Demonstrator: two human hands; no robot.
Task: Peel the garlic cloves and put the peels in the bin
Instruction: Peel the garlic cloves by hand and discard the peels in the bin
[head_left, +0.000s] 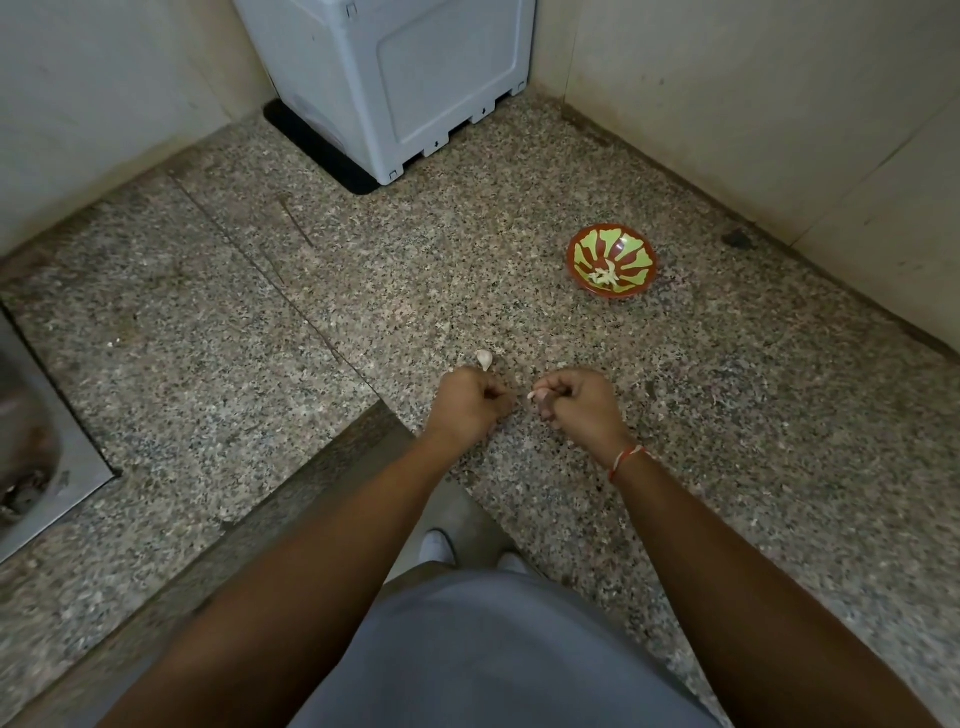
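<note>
Nearest the camera we note grey clothing (498, 660) and two bare forearms reaching out over the counter (727, 389). We record a speckled stone counter running left and right, with a step down at the near left. At the far middle stands a grey plastic appliance (395, 78) on a dark mat, against pale walls. At the left edge we see part of a steel sink (52, 457). At the right, well apart from the hands, sits a red and green bowl (611, 260) with pale peels (602, 275) lying in it.

Both hands are at the centre, close together but apart. We find the left hand (467, 402) clenched, fingers curled under; what it holds, if anything, we cannot tell. We find the right hand (576, 402) curled, pinching a pale garlic piece (533, 395) at its fingertips. A red and white thread (623, 460) circles the right wrist. One whole clove (484, 358) lies on the counter just beyond the left hand. Small pale flecks lie on the counter near the right hand.
</note>
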